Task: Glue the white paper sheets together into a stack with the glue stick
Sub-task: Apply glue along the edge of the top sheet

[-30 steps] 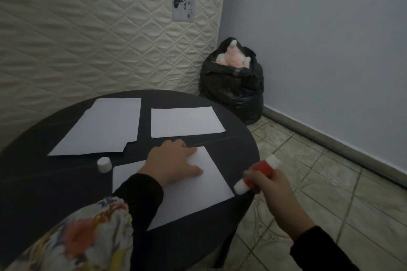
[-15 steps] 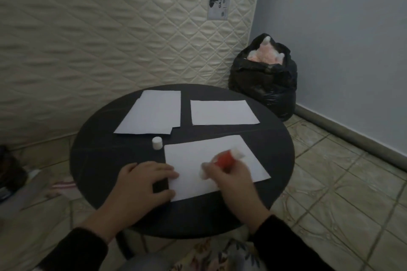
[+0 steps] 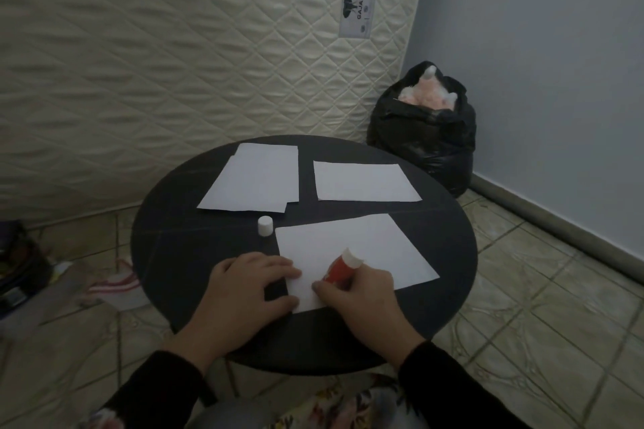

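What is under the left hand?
The left hand rests on the near sheet's left edge and the black table beside it. Whatever its palm covers cannot be seen.

The left hand (image 3: 249, 284), in a black sleeve, lies flat with fingers spread and fingertips pressing the near left corner of the white paper sheet (image 3: 352, 254), while the right hand (image 3: 359, 292), also black-sleeved, curls around the red glue stick (image 3: 339, 270), tilted onto that sheet.
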